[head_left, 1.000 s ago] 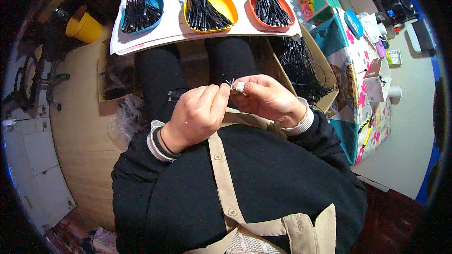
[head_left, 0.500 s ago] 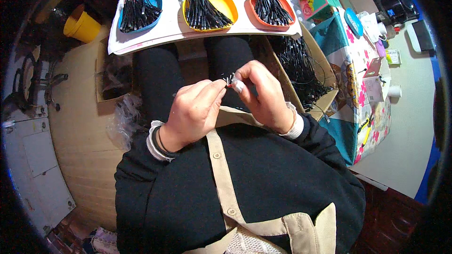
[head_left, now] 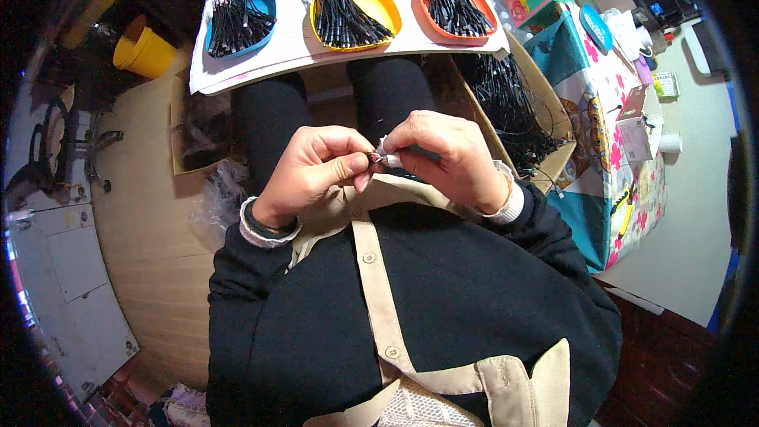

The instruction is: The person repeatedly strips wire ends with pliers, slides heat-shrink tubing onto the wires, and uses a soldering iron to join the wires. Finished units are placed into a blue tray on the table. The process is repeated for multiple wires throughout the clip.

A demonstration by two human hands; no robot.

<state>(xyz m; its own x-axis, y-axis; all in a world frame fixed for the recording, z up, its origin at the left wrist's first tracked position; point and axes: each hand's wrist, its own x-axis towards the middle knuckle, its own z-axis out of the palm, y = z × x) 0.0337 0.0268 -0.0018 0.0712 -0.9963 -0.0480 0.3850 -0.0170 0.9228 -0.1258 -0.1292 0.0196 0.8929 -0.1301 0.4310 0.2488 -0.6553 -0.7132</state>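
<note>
In front of my lap my two hands meet fingertip to fingertip. My left hand [head_left: 318, 168] is closed in a pinch on a thin black cable end [head_left: 375, 157], where small red and pale wires show. Against it, my right hand [head_left: 451, 156] pinches the fine wire tips. White wrapping [head_left: 390, 160] covers a fingertip of that hand. Most of the cable is hidden by the fingers, and the wires are too small to follow one by one.
Beyond my knees, a white-covered table holds blue [head_left: 269, 6], yellow [head_left: 385, 6] and orange [head_left: 479, 1] trays of black cables. A cardboard box [head_left: 557, 111] of cables stands right, beside a flower-patterned cloth [head_left: 589, 213]. Another carton [head_left: 180, 130] and a yellow bucket [head_left: 144, 49] are left.
Both hands have come slightly lower, toward my body. My left hand has turned so its thumb now shows on the cable end, and my right fingers have curled down closer to it.
</note>
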